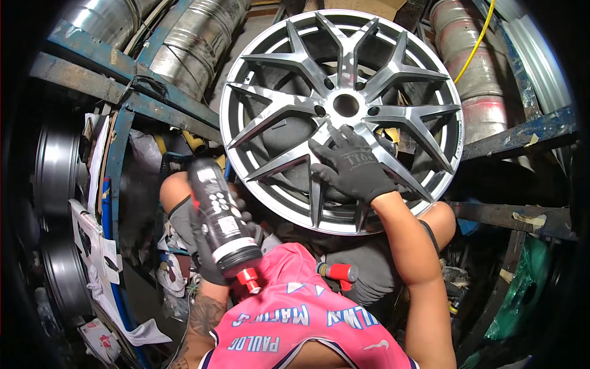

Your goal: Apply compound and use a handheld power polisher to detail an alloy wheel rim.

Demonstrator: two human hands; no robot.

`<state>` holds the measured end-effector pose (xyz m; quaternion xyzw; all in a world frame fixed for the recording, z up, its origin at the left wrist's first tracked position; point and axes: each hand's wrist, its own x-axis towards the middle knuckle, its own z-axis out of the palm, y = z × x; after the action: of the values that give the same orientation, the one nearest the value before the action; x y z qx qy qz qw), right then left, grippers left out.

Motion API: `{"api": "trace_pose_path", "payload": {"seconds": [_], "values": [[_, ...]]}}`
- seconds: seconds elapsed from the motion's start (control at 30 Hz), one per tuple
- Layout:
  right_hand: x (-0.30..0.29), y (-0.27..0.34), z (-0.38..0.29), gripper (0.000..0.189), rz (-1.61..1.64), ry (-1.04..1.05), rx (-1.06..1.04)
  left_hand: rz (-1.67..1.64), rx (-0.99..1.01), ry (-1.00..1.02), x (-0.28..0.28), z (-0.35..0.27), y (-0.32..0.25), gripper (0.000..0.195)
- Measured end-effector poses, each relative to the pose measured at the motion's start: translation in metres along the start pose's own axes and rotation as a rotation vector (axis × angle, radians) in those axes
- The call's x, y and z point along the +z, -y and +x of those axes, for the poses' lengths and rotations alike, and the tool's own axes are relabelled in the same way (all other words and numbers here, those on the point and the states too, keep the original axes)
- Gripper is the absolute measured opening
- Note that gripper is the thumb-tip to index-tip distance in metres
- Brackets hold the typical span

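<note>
An alloy wheel rim point(346, 85) with bright machined Y-shaped spokes and dark recesses lies face up before me. My right hand point(352, 161), in a dark work glove, rests with spread fingers on the spokes just below the centre bore. My left hand point(209, 249), gloved too, is closed around a black plastic bottle point(221, 217) with a red nozzle that points down towards my pink jersey. The bottle is slightly blurred, and part of the left hand is hidden behind it. A small red power tool point(339, 272) with a metal collar lies by my lap.
Blue metal beams point(170, 101) frame the work spot. Metal barrels point(479, 69) stand beyond on both sides. More wheel rims point(57, 170) are stacked at the far left. A yellow hose point(479, 41) hangs at the upper right, and green plastic wrap point(521, 290) is at the lower right.
</note>
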<state>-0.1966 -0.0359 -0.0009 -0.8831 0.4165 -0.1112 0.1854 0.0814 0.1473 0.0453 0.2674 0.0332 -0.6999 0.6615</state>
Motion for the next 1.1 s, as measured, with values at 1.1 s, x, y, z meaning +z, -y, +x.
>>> {"api": "trace_pose_path", "payload": {"seconds": [1.1], "values": [[-0.028,-0.012,-0.003,0.066,-0.071,-0.316,-0.002,1.863,0.046,0.893,-0.015,-0.005,0.153,0.05]]}}
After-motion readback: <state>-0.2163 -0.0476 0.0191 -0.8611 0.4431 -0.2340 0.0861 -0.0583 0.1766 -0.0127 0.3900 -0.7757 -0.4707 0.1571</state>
